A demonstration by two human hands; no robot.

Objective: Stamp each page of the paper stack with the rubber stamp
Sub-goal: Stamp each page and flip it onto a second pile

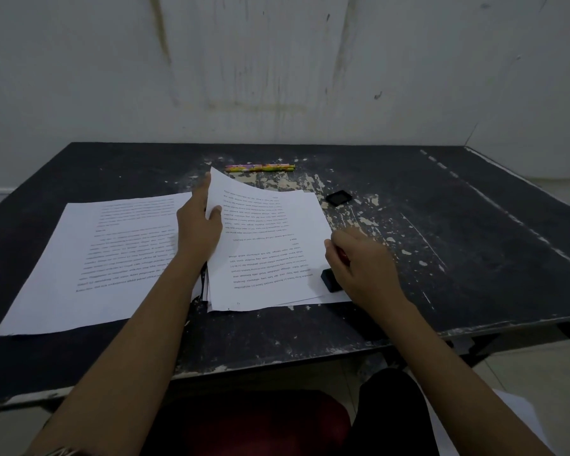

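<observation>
A stack of printed white pages (270,258) lies at the middle of the black table (458,258). My left hand (198,225) pinches the top sheet at its left edge, thumb on top, and that far left corner curls up off the stack. My right hand (359,261) grips the rubber stamp (329,280), whose black base rests on the stack's lower right corner; a red part shows between the fingers. A separate pile of printed pages (96,258) lies flat to the left.
A small black square lid or ink pad (338,197) sits beyond the stack to the right. Colourful pencils (260,167) lie near the far wall. A white wall stands behind the table. Another sheet (520,419) lies on the floor at lower right.
</observation>
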